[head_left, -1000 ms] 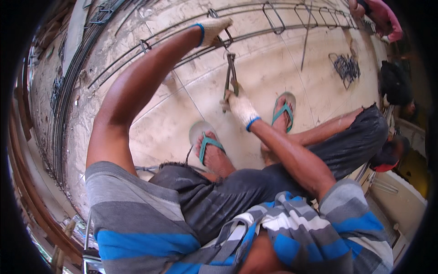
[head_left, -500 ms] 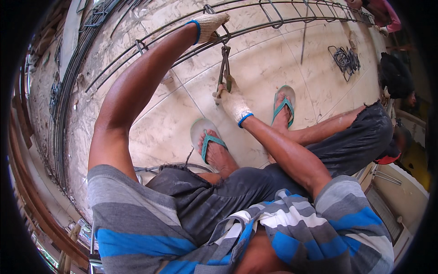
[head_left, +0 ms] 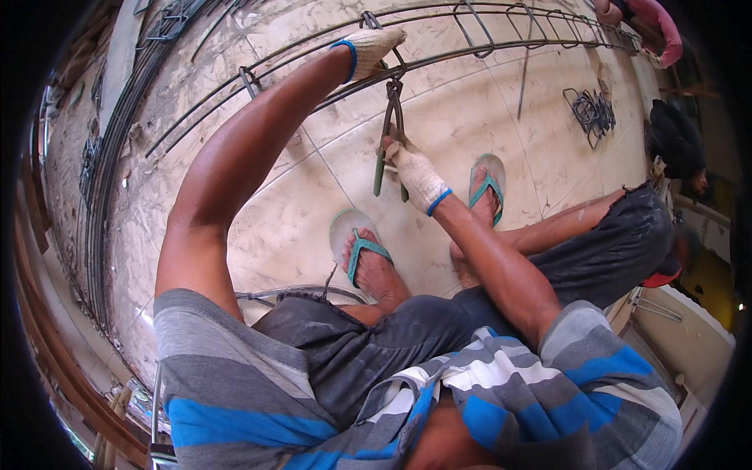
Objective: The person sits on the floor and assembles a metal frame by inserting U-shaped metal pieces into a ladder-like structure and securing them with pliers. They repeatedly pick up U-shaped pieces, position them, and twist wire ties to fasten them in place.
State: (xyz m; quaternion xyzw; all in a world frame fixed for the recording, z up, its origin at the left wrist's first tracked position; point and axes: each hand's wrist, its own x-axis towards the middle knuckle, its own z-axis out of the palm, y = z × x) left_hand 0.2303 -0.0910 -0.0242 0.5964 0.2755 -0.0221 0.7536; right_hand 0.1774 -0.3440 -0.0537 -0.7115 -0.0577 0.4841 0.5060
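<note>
My left hand (head_left: 374,52), in a white knitted glove with a blue cuff, is closed around the rebar cage (head_left: 450,53) at one of its stirrups. Long steel bars joined by bent stirrups form this cage, which stretches across the far side. In my right hand (head_left: 417,174), gloved the same way, is a pair of pincers (head_left: 389,117) with green handles. Their jaws point away from me and meet the cage's near bar just below my left hand. The handles stand a little apart. Any tie wire at the jaws is too small to make out.
Several loose stirrups (head_left: 592,114) lie piled on the tiled floor at the right. Long steel rods (head_left: 106,196) run along the left. Another person's pink sleeve (head_left: 667,35) shows at the cage's far right end. My sandalled feet (head_left: 368,254) stand between me and the cage.
My right hand has shifted slightly right, and both pincer handles now show more clearly. My left hand and the cage sit slightly further right and lower in view.
</note>
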